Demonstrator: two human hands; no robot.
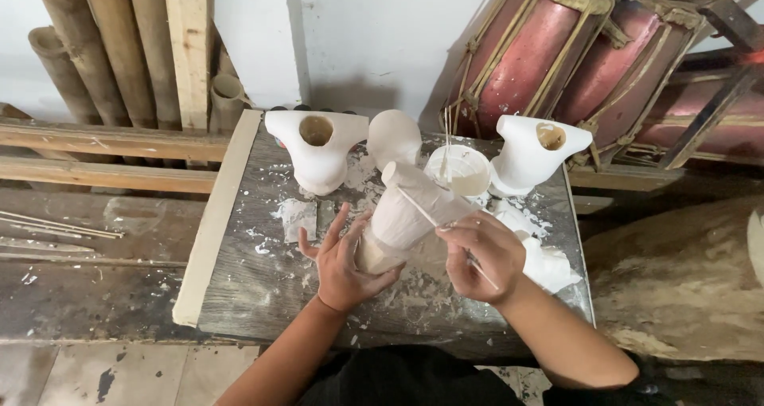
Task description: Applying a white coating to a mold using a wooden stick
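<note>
Two hands are working mid-table on a smooth white plaster cylinder (410, 211): the left hand (342, 263) is cupping its base. The right hand (481, 255) is pinching a thin stick (434, 219) against it, above the rough, plaster-flecked wooden table (239, 286).

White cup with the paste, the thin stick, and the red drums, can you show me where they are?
white cup (460, 175): head view, on its front wall.
thin stick (419, 204): head view, on its shaft, above the right hand (485, 256).
red drums (532, 52): head view, on the left drum's side.
</note>
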